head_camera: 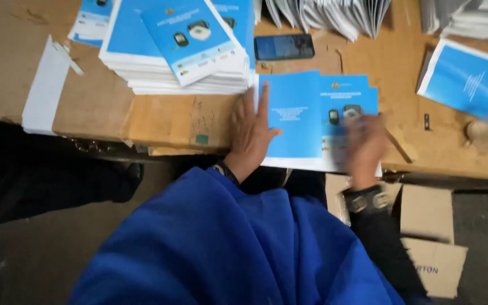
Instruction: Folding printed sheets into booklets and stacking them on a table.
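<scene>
So the person is working a blue printed cover sheet (312, 118) that lies open and flat at the near edge of the wooden tabletop (165, 118), about dead centre of the view. The left hand (249, 135) sits at the sheet's 9 o'clock edge, palm down, fingers held together and pointing toward 12, thumb splayed out onto the blue paper, basically pinning it in place. The right hand (364, 144) is over the sheet's 4 o'clock corner and it's smeared with motion blur, so I honestly can't tell if its fingers are spread, flat or nipping the edge. My read: this is the squaring-up or folding step on a single cover, with the left hand anchoring and the right doing the work. The next move probably calls for keeping that left palm firm so the sheet doesn't skate off the edge, and getting the corners lined up cleanly before any crease goes in. Up at 11 o'clock there's a tall stack of blue booklets (182, 51), a dark phone (284, 47) at 12, fanned white sheets (329, 17) past it, another blue booklet (470, 76) at 2, and flattened cardboard (427, 237) on the floor at 5.
</scene>
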